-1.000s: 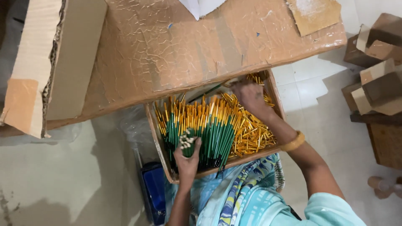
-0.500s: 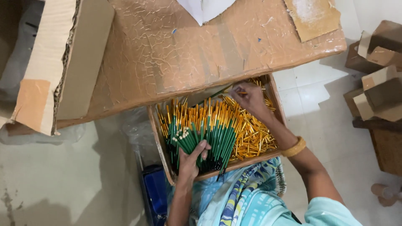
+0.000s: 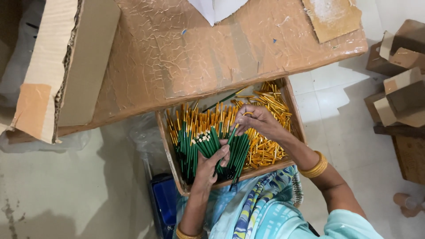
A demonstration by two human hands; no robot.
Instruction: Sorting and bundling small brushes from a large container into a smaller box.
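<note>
Head view, looking straight down: a shallow cardboard tray (image 3: 166, 137) rests on the person's lap, its far edge tucked under the near edge of a table (image 3: 186, 57) wrapped in wrinkled brown tape. The tray is filled with green pencils with gold ends (image 3: 190, 141) on the left and a heap of loose gold-coloured ferrules (image 3: 268, 150) on the right. The left hand (image 3: 211, 163) lies over the near middle of the tray, its fingers (image 3: 223, 152) curled closed around a bundle of green pencils (image 3: 207, 144) whose flat ends fan out toward the table. The right hand (image 3: 259, 121) hovers above the boundary between pencils and ferrules, its fingers narrowed to a pinch on a single green pencil (image 3: 232, 135) that slants down toward the left hand; a gold piece shows at the fingertips, though whether it sits on the pencil cannot be told. A stack of gold bangles (image 3: 315, 167) circles the right wrist. On the table's left stands a large open cardboard box (image 3: 66, 66); a white sheet (image 3: 214, 8) and a cardboard scrap (image 3: 332, 17) lie at its far edge. Folded small cartons (image 3: 400, 79) are piled on the tiled floor (image 3: 336, 102) at right, and a blue object (image 3: 164, 201) sits on the floor beside the person's left knee.
</note>
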